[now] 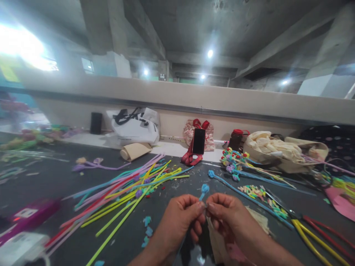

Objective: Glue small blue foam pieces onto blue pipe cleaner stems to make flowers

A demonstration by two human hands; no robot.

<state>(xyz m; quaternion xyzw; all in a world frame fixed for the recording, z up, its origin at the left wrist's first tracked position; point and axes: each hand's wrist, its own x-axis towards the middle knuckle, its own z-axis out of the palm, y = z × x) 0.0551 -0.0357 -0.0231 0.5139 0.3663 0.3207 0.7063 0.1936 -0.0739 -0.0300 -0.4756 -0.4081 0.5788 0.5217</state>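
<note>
Both hands meet low in the middle of the head view, fingertips almost touching. My left hand is closed in a pinch on a blue pipe cleaner flower, whose curled head sticks up above the fingers. My right hand is also pinched, right beside the flower's stem; what lies between its fingertips is too small to tell. Another blue pipe cleaner flower with a long stem rests to the right. Small blue pieces lie left of my left wrist.
Long coloured pipe cleaners spread across the left. To the right are a bunch of small finished flowers, short cut bits and yellow-handled scissors. A phone leans at the back, near a white bag. A purple device sits front left.
</note>
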